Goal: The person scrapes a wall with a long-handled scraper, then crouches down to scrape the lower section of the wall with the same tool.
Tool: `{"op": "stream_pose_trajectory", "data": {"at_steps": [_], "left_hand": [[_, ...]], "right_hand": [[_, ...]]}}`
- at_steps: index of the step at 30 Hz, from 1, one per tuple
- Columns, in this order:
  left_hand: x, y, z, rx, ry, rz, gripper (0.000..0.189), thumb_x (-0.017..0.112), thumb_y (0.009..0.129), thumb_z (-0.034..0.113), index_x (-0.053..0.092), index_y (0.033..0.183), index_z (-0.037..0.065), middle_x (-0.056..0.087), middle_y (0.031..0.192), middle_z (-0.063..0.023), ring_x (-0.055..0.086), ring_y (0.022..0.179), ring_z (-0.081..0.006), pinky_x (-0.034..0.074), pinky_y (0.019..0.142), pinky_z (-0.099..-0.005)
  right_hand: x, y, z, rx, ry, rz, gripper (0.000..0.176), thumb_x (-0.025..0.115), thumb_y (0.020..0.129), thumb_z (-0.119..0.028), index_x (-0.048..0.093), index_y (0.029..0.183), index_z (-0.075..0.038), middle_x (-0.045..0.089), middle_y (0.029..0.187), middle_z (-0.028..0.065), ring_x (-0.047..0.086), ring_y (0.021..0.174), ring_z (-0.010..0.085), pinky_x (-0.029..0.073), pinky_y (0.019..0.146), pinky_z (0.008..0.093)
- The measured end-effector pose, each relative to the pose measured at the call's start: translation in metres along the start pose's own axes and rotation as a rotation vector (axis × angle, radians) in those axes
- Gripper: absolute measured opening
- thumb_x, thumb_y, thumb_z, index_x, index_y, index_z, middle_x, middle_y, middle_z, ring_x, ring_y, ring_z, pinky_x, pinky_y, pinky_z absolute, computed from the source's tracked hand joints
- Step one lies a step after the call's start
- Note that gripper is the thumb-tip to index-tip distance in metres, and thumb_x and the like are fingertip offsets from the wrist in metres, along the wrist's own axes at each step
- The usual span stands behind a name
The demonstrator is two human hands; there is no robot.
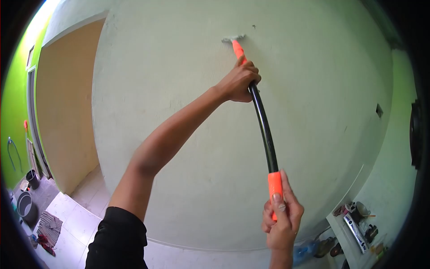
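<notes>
A long-handled tool point(265, 130) with a black shaft and orange ends runs slantwise up in front of a pale wall point(192, 148). Its narrow, greyish crosswise head point(234, 39) is at the upper part of the wall and appears to touch it; I cannot make out its exact kind. My left hand point(242, 80) is closed around the upper handle, just below the orange neck, with the arm stretched out. Lower down, my right hand point(282, 215) grips the orange end, its thumb lying along the front.
Left of the wall is a doorway opening point(67, 103). Buckets point(27, 206) and a striped mat point(49, 226) lie at lower left. A white counter point(349, 246) at lower right carries a stove point(356, 231) and a pan point(360, 210). A dark round object point(415, 134) hangs at far right.
</notes>
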State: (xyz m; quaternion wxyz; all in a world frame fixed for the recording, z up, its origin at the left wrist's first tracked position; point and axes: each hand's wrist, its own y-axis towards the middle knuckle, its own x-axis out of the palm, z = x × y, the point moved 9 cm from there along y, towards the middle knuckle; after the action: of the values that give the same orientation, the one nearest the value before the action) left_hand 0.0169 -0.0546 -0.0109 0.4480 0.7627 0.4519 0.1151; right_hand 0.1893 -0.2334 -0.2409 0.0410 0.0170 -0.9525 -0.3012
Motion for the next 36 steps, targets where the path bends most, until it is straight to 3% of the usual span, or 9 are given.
{"op": "stream_pose_trajectory", "data": {"at_steps": [1, 3, 10, 15, 22, 25, 29, 32, 36], "left_hand": [[-0.012, -0.002, 0.002, -0.027, -0.029, 0.024, 0.031, 0.076, 0.068, 0.019, 0.047, 0.06, 0.009, 0.051, 0.068, -0.0063, 0.053, 0.083, -0.0277, 0.038, 0.096, -0.0421], [-0.027, -0.006, -0.012, -0.044, 0.019, 0.032, 0.036, 0.075, 0.074, 0.023, 0.046, 0.059, 0.009, 0.05, 0.066, -0.006, 0.052, 0.081, -0.0266, 0.036, 0.1, -0.0436], [-0.03, -0.009, -0.024, -0.149, 0.114, -0.187, 0.03, 0.071, 0.074, 0.018, 0.051, 0.056, 0.006, 0.051, 0.061, -0.0066, 0.054, 0.08, -0.0257, 0.035, 0.104, -0.045], [-0.044, 0.03, -0.075, -0.065, 0.161, -0.056, 0.018, 0.066, 0.061, 0.007, 0.049, 0.058, 0.004, 0.053, 0.062, -0.0093, 0.055, 0.077, -0.0291, 0.037, 0.083, -0.043], [-0.047, 0.012, -0.064, -0.082, 0.091, -0.09, 0.018, 0.063, 0.062, 0.005, 0.046, 0.059, 0.002, 0.049, 0.061, -0.0133, 0.053, 0.075, -0.0316, 0.039, 0.083, -0.0414], [-0.058, 0.035, -0.093, -0.081, 0.133, -0.076, 0.02, 0.068, 0.061, 0.006, 0.048, 0.06, 0.002, 0.051, 0.062, -0.0144, 0.053, 0.073, -0.0337, 0.04, 0.074, -0.0441], [-0.047, 0.029, -0.093, -0.194, 0.075, -0.151, 0.01, 0.071, 0.06, 0.009, 0.063, 0.063, 0.004, 0.061, 0.068, -0.013, 0.062, 0.087, -0.0343, 0.044, 0.085, -0.0538], [-0.045, 0.012, -0.082, -0.08, 0.117, -0.062, 0.01, 0.071, 0.06, 0.009, 0.062, 0.064, 0.004, 0.06, 0.067, -0.0121, 0.062, 0.08, -0.0347, 0.04, 0.086, -0.0589], [-0.053, 0.041, -0.117, -0.191, 0.112, -0.152, 0.016, 0.071, 0.059, 0.009, 0.056, 0.059, 0.003, 0.057, 0.064, -0.0147, 0.059, 0.07, -0.0377, 0.041, 0.079, -0.0526]], "right_hand": [[0.005, 0.004, -0.007, -0.012, -0.011, 0.012, 0.052, 0.05, 0.104, -0.013, 0.043, 0.154, -0.002, 0.034, 0.06, -0.0052, 0.026, 0.045, 0.0034, 0.019, 0.038, 0.0231], [0.017, 0.016, -0.011, -0.051, -0.028, -0.01, 0.052, 0.049, 0.104, -0.013, 0.043, 0.154, -0.001, 0.034, 0.061, -0.0054, 0.026, 0.045, 0.0033, 0.02, 0.038, 0.0232], [0.025, 0.01, -0.033, -0.062, -0.124, -0.02, 0.051, 0.048, 0.104, -0.011, 0.044, 0.152, 0.004, 0.038, 0.061, -0.0048, 0.03, 0.047, 0.002, 0.025, 0.04, 0.0214], [0.04, 0.046, -0.056, -0.081, -0.075, 0.054, 0.05, 0.048, 0.104, -0.011, 0.045, 0.151, 0.005, 0.037, 0.059, -0.005, 0.03, 0.045, 0.0026, 0.025, 0.039, 0.022], [0.047, 0.018, -0.069, -0.128, -0.211, -0.046, 0.053, 0.048, 0.104, -0.019, 0.044, 0.153, 0.002, 0.038, 0.06, -0.0034, 0.026, 0.04, 0.0017, 0.021, 0.035, 0.0214], [0.06, 0.048, -0.07, -0.133, -0.171, -0.014, 0.053, 0.048, 0.104, -0.017, 0.043, 0.152, 0.004, 0.036, 0.058, -0.0046, 0.027, 0.042, 0.0026, 0.023, 0.037, 0.0218], [0.053, 0.03, -0.079, -0.102, -0.183, -0.013, 0.052, 0.047, 0.103, -0.012, 0.043, 0.152, 0.005, 0.037, 0.059, -0.005, 0.029, 0.045, 0.0024, 0.024, 0.039, 0.0216], [0.055, 0.031, -0.059, -0.144, -0.199, -0.031, 0.05, 0.047, 0.105, -0.013, 0.044, 0.152, 0.002, 0.038, 0.06, -0.004, 0.028, 0.044, 0.0018, 0.022, 0.038, 0.0211], [0.065, 0.058, -0.072, -0.197, -0.161, -0.038, 0.051, 0.049, 0.105, -0.017, 0.045, 0.153, 0.0, 0.04, 0.061, -0.0039, 0.027, 0.043, 0.0015, 0.021, 0.036, 0.0211]]}}
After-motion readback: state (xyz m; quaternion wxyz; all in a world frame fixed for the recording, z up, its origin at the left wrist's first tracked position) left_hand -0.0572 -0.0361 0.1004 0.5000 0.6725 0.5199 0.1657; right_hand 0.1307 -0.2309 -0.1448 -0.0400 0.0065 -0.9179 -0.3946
